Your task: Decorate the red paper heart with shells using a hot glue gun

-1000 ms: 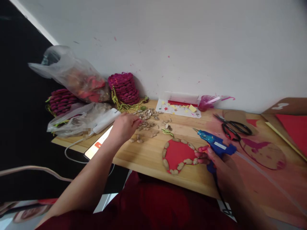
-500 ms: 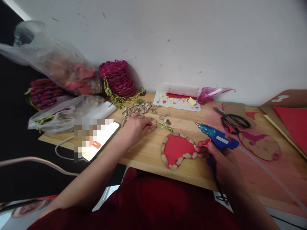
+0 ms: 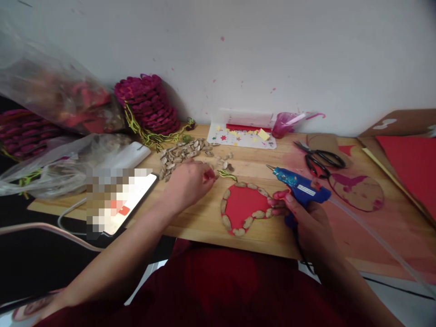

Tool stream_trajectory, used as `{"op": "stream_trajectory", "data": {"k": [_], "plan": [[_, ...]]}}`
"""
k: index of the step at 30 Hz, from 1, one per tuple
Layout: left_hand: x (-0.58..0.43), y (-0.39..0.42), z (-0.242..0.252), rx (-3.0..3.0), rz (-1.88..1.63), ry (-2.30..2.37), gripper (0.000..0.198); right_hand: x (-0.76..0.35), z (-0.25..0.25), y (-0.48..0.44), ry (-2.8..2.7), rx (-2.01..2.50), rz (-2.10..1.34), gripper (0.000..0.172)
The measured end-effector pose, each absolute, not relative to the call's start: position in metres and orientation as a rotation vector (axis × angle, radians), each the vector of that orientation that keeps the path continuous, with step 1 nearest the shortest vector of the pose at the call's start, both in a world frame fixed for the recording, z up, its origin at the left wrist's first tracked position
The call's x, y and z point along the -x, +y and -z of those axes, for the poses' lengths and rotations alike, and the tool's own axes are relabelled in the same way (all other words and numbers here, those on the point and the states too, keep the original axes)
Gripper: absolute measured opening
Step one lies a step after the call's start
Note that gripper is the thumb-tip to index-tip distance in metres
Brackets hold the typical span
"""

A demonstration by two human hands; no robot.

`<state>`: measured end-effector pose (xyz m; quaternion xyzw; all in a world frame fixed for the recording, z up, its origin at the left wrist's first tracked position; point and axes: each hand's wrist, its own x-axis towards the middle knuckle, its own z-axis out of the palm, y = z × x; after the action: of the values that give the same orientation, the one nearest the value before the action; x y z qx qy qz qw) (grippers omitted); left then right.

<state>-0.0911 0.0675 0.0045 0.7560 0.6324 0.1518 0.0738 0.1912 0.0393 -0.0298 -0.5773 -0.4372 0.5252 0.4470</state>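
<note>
My left hand is closed, fingertips pinched together, just in front of a pile of peanut shells. What it pinches, if anything, is hidden. My right hand is wrapped round the handle of a blue hot glue gun, its metal tip pointing left. Between my hands lies a red heart-shaped cutout edged with peanut shells. The fingertips of my right hand are at the heart's right edge. Some yellow-green yarn lies just above the heart.
Black-handled scissors and a stained cardboard piece lie to the right. Behind are a star-covered sheet and a pink cup. A phone, plastic bags and a magenta woven basket are on the left.
The view has shifted, so the table's things appear further left. My left hand has moved a little right from the shell pile, closer to the heart. My right hand keeps hold of the glue gun.
</note>
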Motion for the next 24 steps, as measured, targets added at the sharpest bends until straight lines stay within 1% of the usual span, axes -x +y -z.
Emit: {"op": "stream_trajectory", "data": {"k": [5,12,15,17,19,21,24], "plan": [[0.073,0.064,-0.009,-2.333,-0.398,1.807,0.013,-0.191,0.028,0.040,-1.094,1.420,-1.309,0.026],[0.105,0.079,-0.003,-2.329,-0.185,2.194,0.016,-0.190,0.024,0.039,-1.094,1.454,-1.323,0.022],[0.120,0.082,-0.005,-2.268,-0.108,2.277,0.017,-0.190,0.023,0.039,-1.108,1.456,-1.321,0.022],[0.126,0.080,-0.004,-2.243,-0.140,2.297,0.018,-0.189,0.022,0.039,-1.093,1.452,-1.325,0.021],[0.129,0.076,-0.003,-2.229,-0.225,2.287,0.024,-0.189,0.022,0.040,-1.074,1.456,-1.333,0.019],[0.131,0.069,-0.001,-2.232,-0.349,2.174,0.028,-0.189,0.024,0.040,-1.068,1.469,-1.334,0.019],[0.139,0.061,0.002,-2.220,-0.537,2.030,0.023,-0.191,0.028,0.040,-1.078,1.492,-1.296,0.025]]}}
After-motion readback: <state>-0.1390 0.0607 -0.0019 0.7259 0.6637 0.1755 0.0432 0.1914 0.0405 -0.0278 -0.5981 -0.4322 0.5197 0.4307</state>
